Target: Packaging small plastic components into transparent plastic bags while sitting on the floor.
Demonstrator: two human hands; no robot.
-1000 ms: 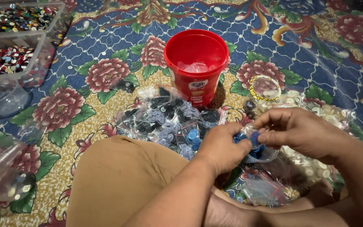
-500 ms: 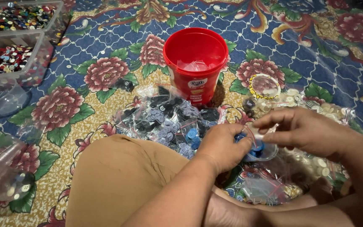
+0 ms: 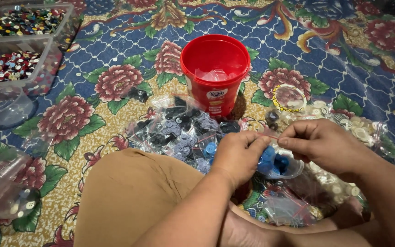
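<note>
A small clear plastic bag of blue buttons (image 3: 274, 162) is held between both hands above the lap, its mouth raised so the contents stay at the bottom; the left hand (image 3: 237, 154) is closed around the bag's neck, the right hand (image 3: 320, 145) is pinched with thumb and forefinger on the thin red strip along the bag's top edge, stretched taut between the two grips. Just beyond the left hand a heap of similar clear packets of dark and grey-blue buttons (image 3: 179, 130) is piled within reach; further beyond it a red round plastic bucket (image 3: 215, 73) is stood upright and open. Past the right hand, bags of cream-white buttons (image 3: 357, 130) are spread. Everything is laid on a blue floral cloth with red blooms (image 3: 115, 82); far to the left of the grip, clear rectangular tubs of mixed coloured buttons (image 3: 17, 59) are seen; nothing more of the room is shown.
</note>
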